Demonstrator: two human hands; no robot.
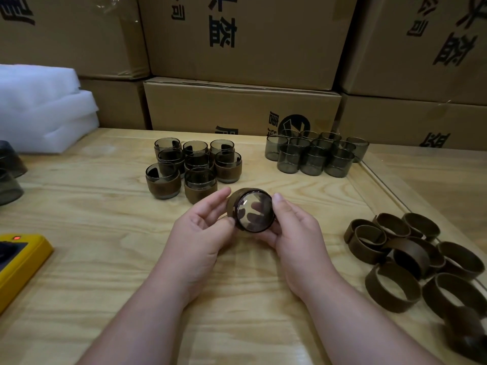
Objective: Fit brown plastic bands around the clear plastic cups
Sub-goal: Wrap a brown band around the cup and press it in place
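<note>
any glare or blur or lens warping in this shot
Head view: a bright glare patch sits on the clear base of the held cup, gripped between the left hand and right hand; wide-angle warping bows the cardboard boxes and table edge; the loose brown bands at the right edge look soft and dim.

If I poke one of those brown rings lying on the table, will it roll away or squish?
A brown ring would probably squish a little: the bands look thin and hollow. Lying flat like most of the pile, it would likely slide, not roll. One standing on edge might roll. It probably feels light, being just a thin strip.
</note>
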